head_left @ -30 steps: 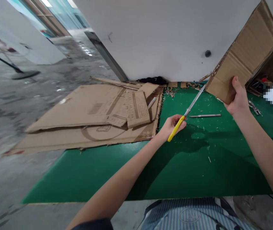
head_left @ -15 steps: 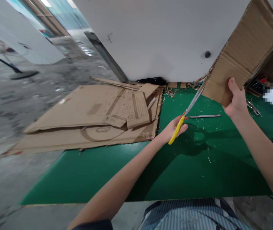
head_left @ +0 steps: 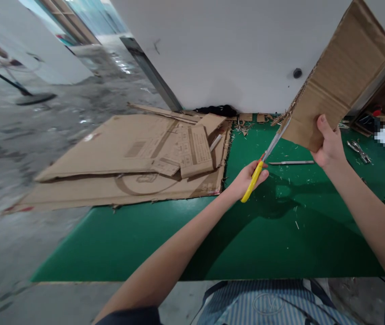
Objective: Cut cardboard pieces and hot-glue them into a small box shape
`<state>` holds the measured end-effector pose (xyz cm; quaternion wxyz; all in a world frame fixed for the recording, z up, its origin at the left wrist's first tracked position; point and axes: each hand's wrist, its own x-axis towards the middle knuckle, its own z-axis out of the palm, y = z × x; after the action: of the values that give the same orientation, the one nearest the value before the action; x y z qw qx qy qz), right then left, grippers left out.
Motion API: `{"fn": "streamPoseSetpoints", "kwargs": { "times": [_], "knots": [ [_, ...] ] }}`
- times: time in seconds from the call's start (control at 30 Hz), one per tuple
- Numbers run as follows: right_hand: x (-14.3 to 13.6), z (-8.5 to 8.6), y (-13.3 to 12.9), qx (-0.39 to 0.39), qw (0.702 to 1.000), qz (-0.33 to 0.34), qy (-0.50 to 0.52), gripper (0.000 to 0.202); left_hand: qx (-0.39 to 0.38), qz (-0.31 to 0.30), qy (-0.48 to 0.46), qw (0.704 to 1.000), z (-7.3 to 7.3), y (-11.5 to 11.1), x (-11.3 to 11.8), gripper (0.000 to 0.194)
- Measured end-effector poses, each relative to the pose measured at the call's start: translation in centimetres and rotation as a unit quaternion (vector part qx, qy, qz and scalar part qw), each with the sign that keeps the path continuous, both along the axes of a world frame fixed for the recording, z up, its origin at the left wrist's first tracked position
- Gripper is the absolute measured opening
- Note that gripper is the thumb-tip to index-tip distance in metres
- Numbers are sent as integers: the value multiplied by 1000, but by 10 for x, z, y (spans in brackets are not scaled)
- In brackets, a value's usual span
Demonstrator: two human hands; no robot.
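The left hand (head_left: 246, 181) grips 1 pair of yellow-handled scissors (head_left: 253, 183); the right hand (head_left: 330, 146) pinches 1 cardboard piece (head_left: 339, 81), raised over the back part of the surface (head_left: 128, 246). Compared with 1 second ago, the piece's frayed edge overlaps the blades more. Between the hands lies 1 slim metal tool (head_left: 292, 162); flattened cardboard (head_left: 111, 151) overhangs the left edge, and 1 white panel (head_left: 229, 54) blocks the back edge.
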<state>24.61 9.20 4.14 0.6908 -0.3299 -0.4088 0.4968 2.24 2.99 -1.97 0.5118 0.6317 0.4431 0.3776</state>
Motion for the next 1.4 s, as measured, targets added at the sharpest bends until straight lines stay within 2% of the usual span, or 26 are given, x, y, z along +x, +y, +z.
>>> {"fn": "streamPoseSetpoints", "kwargs": {
  "times": [0.23,0.4,0.63,0.83,1.2,1.4],
  "knots": [
    [-1,-5,2,2,1000,14,9,45,16,1,3,1000,-4,0,0,81],
    [0,-3,2,5,1000,12,6,45,16,4,16,1000,-5,-1,0,74],
    [-3,2,0,5,1000,-1,2,48,41,57,81,994,-11,-3,0,60],
    [-7,-1,-2,1,1000,12,-7,46,90,64,121,987,-7,-7,-2,55],
    [-7,5,-7,18,1000,16,-5,43,60,69,200,976,15,-7,0,40],
    [-8,7,-8,24,1000,8,-13,46,73,87,189,975,8,-7,3,39]
  ]
}}
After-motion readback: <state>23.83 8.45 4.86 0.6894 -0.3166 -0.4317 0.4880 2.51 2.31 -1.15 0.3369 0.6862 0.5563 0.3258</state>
